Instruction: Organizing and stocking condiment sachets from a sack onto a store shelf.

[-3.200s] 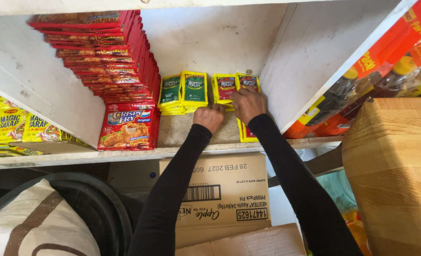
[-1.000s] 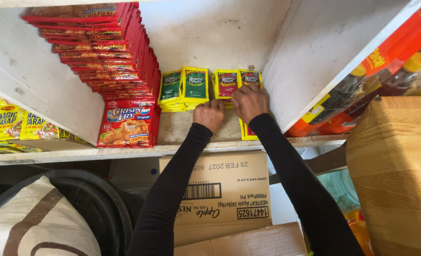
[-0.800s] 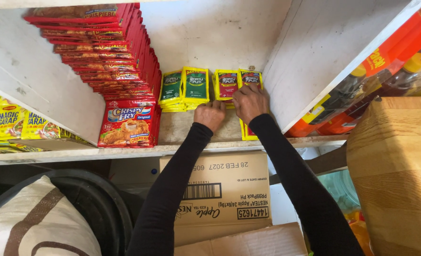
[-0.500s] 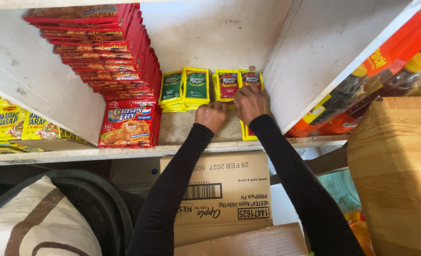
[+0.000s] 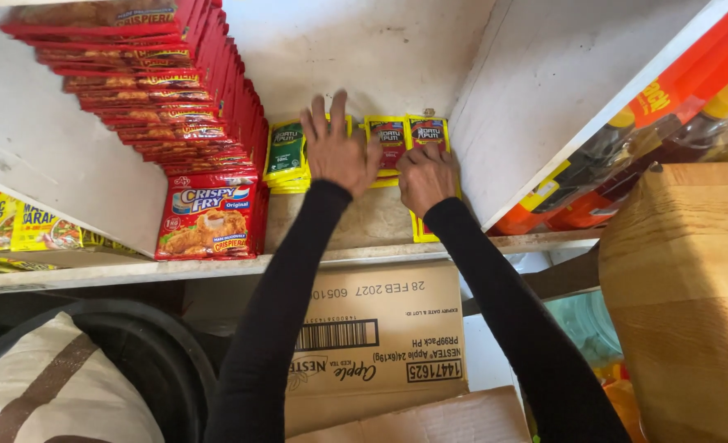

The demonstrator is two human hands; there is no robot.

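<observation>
my left hand (image 5: 337, 152) lies flat, fingers spread, on the yellow sachets (image 5: 390, 139) far on the shelf (image 5: 343, 226); right hand (image 5: 426, 174) curled on them. risk: a careless nudge could topple the row.

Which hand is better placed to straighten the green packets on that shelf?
Probably the left hand: its spread fingers lie beside the green packets, while the right hand rests on the red-and-yellow packets.

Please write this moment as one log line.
left hand: open, on green sachets | right hand: on red sachets | shelf
</observation>
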